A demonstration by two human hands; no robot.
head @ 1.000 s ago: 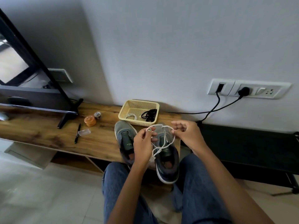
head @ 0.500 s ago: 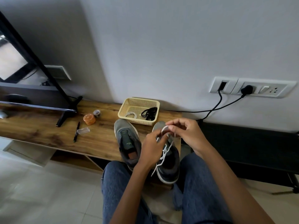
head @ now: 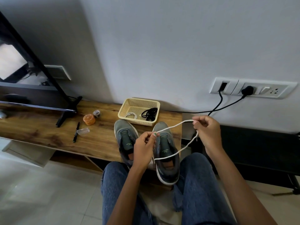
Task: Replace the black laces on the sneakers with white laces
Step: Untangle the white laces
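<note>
Now the white lace (head: 177,127), bunched in loops between the hands a second ago, is drawn out: the left hand (head: 143,149) pinches one part, the right hand (head: 207,132) another, and a slack loop sags over the right sneaker (head: 167,153) below. Untangled, it looks ready for threading; black laces (head: 150,113) sit in the basket (head: 138,101) beyond both hands.

Left hand (head: 143,147) and right hand (head: 205,129) pinching a white lace (head: 174,126) stretched above two grey sneakers (head: 165,153) at the desk's (head: 40,127) right end, yellow basket (head: 123,113) at its back edge
</note>
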